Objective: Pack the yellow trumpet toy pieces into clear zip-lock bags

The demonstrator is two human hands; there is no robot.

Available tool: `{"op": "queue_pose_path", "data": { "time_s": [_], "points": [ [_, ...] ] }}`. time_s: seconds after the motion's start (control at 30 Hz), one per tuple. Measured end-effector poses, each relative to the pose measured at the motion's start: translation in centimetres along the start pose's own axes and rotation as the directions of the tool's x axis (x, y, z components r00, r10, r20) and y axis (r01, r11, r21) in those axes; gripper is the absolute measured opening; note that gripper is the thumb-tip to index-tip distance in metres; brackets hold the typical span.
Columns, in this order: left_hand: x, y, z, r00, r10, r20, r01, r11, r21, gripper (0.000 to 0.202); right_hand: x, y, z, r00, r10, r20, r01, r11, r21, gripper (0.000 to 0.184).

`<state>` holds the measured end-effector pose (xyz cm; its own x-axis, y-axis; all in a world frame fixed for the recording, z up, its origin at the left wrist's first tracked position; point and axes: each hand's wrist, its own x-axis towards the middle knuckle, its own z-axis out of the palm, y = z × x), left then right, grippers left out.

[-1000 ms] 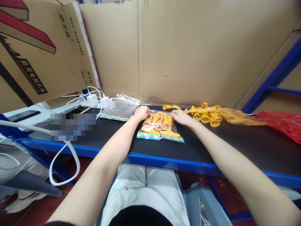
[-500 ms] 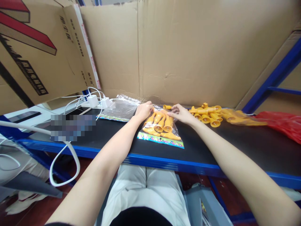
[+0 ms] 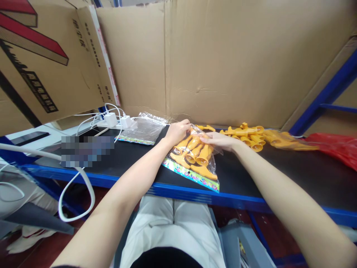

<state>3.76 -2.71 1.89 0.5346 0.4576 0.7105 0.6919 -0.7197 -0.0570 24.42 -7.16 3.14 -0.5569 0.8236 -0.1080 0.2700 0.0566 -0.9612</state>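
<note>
A clear plastic bag (image 3: pixel 189 172) with a colourful printed strip lies tilted on the black shelf, its printed end towards me. Inside it are several yellow plastic pieces (image 3: pixel 202 158), some with round cup-like ends and some curved. My left hand (image 3: pixel 180 132) is closed on the bag's far left edge, fingertips partly hidden. My right hand (image 3: pixel 219 140) lies at the far right of the bag, fingers stretched out over the yellow pieces. Whether those fingers are inside the plastic or on top, I cannot tell. One curved yellow piece (image 3: pixel 205 127) lies just behind the bag.
More loose yellow pieces (image 3: pixel 247 136) are heaped to the right, beside a clear bag of yellow parts (image 3: pixel 290 141) and a red plastic bag (image 3: pixel 334 149). Flat clear bags (image 3: pixel 145 128) and white chargers (image 3: pixel 111 120) with cables lie left. Cardboard (image 3: pixel 223 67) stands behind the shelf.
The bag has turned and slid slightly towards me, its right corner now nearer the shelf edge. My left hand has shifted right, and my right hand has moved further over the yellow pieces.
</note>
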Motion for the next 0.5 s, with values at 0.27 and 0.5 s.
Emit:
{"op": "queue_pose_path", "data": {
  "time_s": [0.27,0.5],
  "points": [
    [0.0,-1.0,0.5,0.976,-0.215,-0.032,0.204,0.956,-0.213,0.027,0.4,0.2,-0.1,0.982,0.071,-0.177,-0.044,0.987,0.155,0.035],
    [-1.0,-4.7,1.5,0.854,-0.509,-0.105,0.467,0.84,-0.275,0.023,-1.0,-0.1,-6.3,0.699,-0.024,-0.715,0.2,0.966,0.164,0.023]
  ]
}}
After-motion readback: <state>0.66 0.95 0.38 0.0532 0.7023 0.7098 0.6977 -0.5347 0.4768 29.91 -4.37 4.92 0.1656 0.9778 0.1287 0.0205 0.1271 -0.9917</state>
